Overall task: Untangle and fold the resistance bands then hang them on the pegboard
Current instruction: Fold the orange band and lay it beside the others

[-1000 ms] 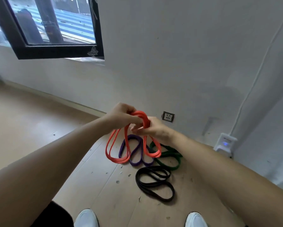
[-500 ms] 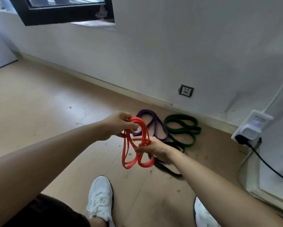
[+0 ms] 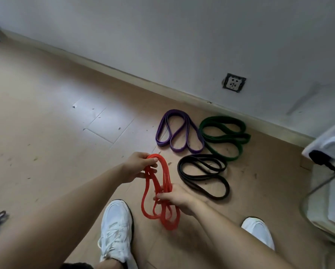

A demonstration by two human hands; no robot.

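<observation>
Hands [image 3: 138, 167] extend forward above the floor [image 3: 46, 123] — left grip curled round the orange band's [image 3: 163, 179] top bend, right hand [image 3: 177, 199] pinching its gathered strands lower down, loops dangling between white shoes [image 3: 116, 226].

The left hand [image 3: 138, 166] and right hand [image 3: 177, 199] are bare, as are both forearms. The left shoe [image 3: 116, 228] is a white mesh trainer with white laces and a dark sole edge. To its right, the right shoe [image 3: 258, 232] is white too. A dark garment edge [image 3: 75, 266] shows below-left of the left shoe.

Bands: orange [image 3: 163, 188], purple [image 3: 179, 132], green [image 3: 225, 136], black [image 3: 203, 175]. Shoes [image 3: 116, 228] were white; floor [image 3: 46, 123] tan; wall [image 3: 162, 35] white.
</observation>
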